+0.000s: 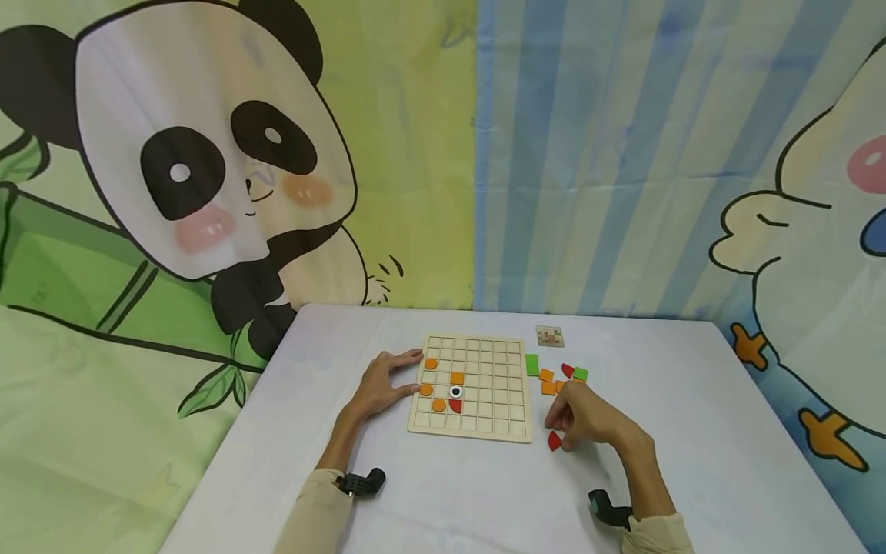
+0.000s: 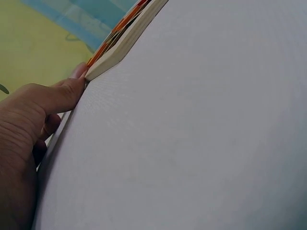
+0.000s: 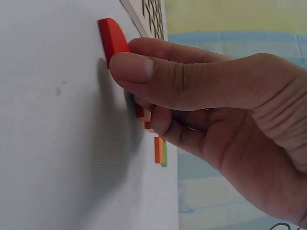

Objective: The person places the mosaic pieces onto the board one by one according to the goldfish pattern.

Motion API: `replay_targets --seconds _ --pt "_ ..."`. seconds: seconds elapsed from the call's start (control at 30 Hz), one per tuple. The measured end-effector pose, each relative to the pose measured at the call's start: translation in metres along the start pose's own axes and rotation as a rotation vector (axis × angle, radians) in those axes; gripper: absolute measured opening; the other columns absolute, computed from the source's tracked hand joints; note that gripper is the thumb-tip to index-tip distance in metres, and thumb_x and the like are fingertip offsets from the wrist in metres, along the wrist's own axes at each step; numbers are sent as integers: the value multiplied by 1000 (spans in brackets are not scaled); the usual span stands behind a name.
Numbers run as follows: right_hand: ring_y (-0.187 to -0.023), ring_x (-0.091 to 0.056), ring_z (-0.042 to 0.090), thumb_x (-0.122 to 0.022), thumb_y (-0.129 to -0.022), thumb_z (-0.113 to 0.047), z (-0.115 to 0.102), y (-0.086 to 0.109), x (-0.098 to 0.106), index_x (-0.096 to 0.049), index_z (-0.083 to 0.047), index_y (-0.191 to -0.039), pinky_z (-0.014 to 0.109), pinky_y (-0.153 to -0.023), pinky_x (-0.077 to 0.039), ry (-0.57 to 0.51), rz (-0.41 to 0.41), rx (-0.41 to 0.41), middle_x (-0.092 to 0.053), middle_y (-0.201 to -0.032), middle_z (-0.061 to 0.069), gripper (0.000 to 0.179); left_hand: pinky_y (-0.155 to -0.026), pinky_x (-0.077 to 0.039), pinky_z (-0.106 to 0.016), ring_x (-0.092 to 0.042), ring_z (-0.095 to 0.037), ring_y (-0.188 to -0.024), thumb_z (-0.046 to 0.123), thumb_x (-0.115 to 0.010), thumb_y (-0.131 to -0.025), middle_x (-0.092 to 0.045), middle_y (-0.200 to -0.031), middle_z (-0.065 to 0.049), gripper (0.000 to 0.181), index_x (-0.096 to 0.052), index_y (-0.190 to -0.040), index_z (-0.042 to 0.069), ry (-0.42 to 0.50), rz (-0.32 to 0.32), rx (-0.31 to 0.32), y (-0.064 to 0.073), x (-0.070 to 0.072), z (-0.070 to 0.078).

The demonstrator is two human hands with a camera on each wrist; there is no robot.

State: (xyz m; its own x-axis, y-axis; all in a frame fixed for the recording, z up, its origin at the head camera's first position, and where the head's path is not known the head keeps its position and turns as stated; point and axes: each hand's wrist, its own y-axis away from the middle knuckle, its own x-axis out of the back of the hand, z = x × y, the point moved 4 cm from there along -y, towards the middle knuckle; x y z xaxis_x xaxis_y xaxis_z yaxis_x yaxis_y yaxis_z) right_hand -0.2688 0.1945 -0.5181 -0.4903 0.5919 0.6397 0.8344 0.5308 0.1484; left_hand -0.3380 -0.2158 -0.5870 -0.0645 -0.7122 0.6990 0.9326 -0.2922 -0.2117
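My left hand (image 1: 379, 387) rests at the left edge of a wooden grid board (image 1: 491, 442), fingers spread along the side and thumb near an orange round piece (image 1: 425, 390). In the left wrist view its thumb (image 2: 64, 96) touches the board's pale edge (image 2: 125, 47). To the right of the board, my right hand (image 1: 587, 413) pinches a red quarter-circle piece (image 1: 554, 441) between thumb and forefinger, low over the white table. The right wrist view shows the red piece (image 3: 112, 39) jutting past the thumb tip. On the board lie a black-and-white round piece (image 1: 455, 392), an orange square (image 1: 457, 378) and a red piece (image 1: 454, 405).
Right of the board lie a green piece (image 1: 531, 365), several orange squares (image 1: 547, 375), another red piece (image 1: 567, 370) and a smaller green one (image 1: 580, 375). A small patterned card (image 1: 550, 336) sits at the back. Printed curtains (image 1: 588, 154) hang behind the table (image 1: 443, 500).
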Motion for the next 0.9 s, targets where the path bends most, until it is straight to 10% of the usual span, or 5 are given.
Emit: replay_targets --seconds 0.67,0.9 --pt "-64 -54 9 -100 -76 -15 2 -1 -5 -73 -14 -74 25 -59 -47 197 131 -14 -60 -66 -5 28 -99 -40 -40 -54 -17 -107 27 -92 -89 -60 -163 7 67 -67 -151 20 2 -8 17 2 1 1" --pt "-77 -59 17 -102 -71 -7 5 -4 -7 -82 -10 -90 25 -68 -52 158 160 -47 -69 -81 1 28 -98 -39 -40 -53 -18 -106 28 -92 -89 -61 -162 7 67 -68 -151 21 14 -3 13 2 1 2"
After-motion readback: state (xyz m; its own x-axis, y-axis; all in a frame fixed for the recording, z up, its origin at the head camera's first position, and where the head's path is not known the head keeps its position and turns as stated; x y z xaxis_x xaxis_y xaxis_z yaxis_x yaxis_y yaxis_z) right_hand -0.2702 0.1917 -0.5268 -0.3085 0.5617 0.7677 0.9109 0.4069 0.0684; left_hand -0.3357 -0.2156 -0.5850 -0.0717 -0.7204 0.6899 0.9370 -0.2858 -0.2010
